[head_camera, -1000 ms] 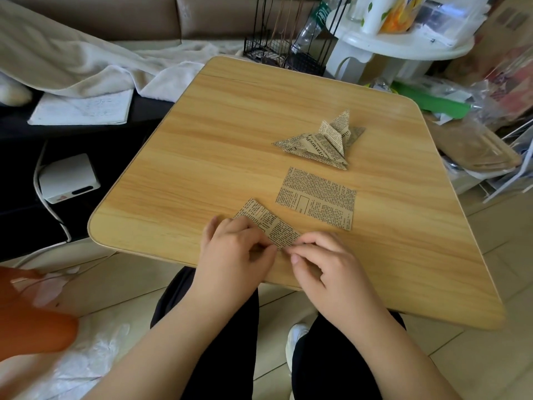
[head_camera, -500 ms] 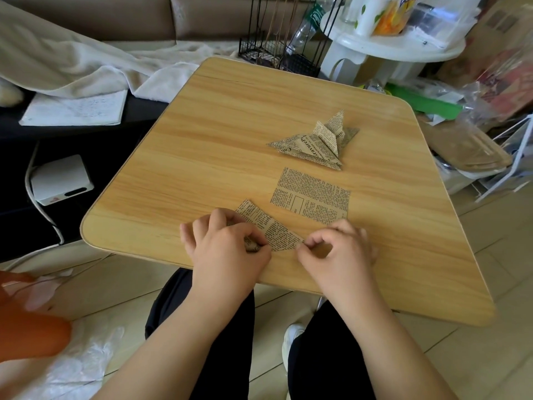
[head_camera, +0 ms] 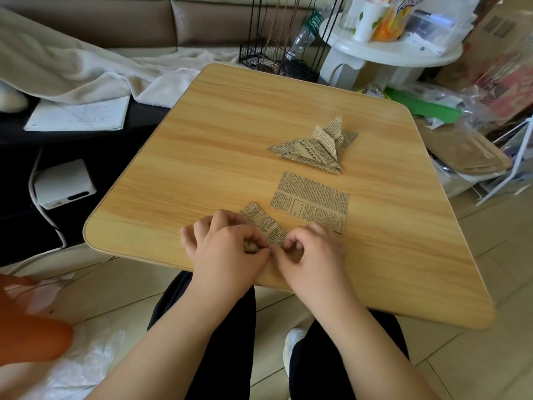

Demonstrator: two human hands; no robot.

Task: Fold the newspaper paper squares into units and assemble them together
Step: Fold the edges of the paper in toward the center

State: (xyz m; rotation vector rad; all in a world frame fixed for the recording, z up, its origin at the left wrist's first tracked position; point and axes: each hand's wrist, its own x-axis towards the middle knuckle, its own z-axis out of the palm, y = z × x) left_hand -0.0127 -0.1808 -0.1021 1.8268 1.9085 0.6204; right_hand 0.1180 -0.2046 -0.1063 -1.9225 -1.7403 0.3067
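Brown newsprint square [head_camera: 264, 226], partly folded, flat on table [head_camera: 202, 157], near corner pinched between both curled hands [head_camera: 271, 252].

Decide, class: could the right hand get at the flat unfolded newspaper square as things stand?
Probably yes. The flat square lies just beyond the right hand with nothing between, but that hand pinches the paper being folded and must release first.

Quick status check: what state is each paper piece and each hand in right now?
Piece being folded: partly folded, flat on the wooden table, near edge pinched by both hands.
Left hand: fingers curled, pinching the piece's left part.
Right hand: fingers curled, pinching its right part.
Flat paper square: unfolded, lying flat, untouched.
Folded units: finished, stacked overlapping, farther back on the table.
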